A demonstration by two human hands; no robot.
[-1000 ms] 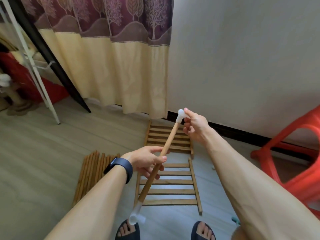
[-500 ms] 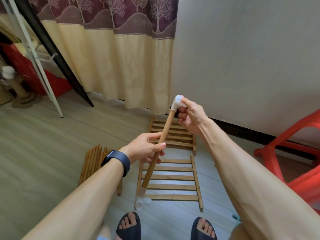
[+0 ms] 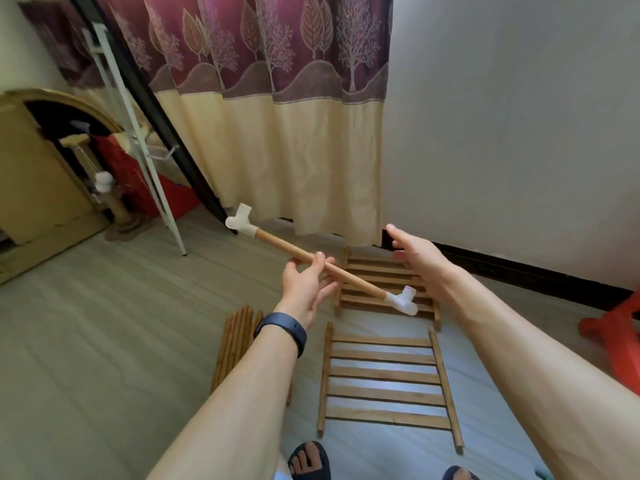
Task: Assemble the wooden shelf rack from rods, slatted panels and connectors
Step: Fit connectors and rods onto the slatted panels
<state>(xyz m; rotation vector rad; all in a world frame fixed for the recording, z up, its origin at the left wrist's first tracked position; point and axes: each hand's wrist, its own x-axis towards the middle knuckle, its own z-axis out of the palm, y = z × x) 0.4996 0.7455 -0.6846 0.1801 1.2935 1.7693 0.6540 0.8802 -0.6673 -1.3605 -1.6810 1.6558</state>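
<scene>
My left hand (image 3: 306,282) grips a wooden rod (image 3: 353,279) near its middle and holds it almost level above the floor. A white plastic connector (image 3: 239,221) caps the rod's far left end, and a second white connector (image 3: 403,301) caps its near right end. To the right of the rod my right hand (image 3: 414,252) hovers with straight fingers and holds nothing. On the floor below lie a near slatted panel (image 3: 384,382), a far slatted panel (image 3: 377,271) by the wall, and a bundle of loose rods (image 3: 235,341) to the left.
A patterned curtain (image 3: 277,133) hangs ahead beside a white wall (image 3: 519,133). A red plastic stool (image 3: 616,327) stands at the right edge. A white metal stand (image 3: 138,140) and a dark pole (image 3: 166,133) lean at the left. My sandalled feet (image 3: 308,462) show at the bottom.
My right hand has let go of the connector and opened. My left hand has swung the rod from steeply tilted to nearly level, one connector now pointing left.
</scene>
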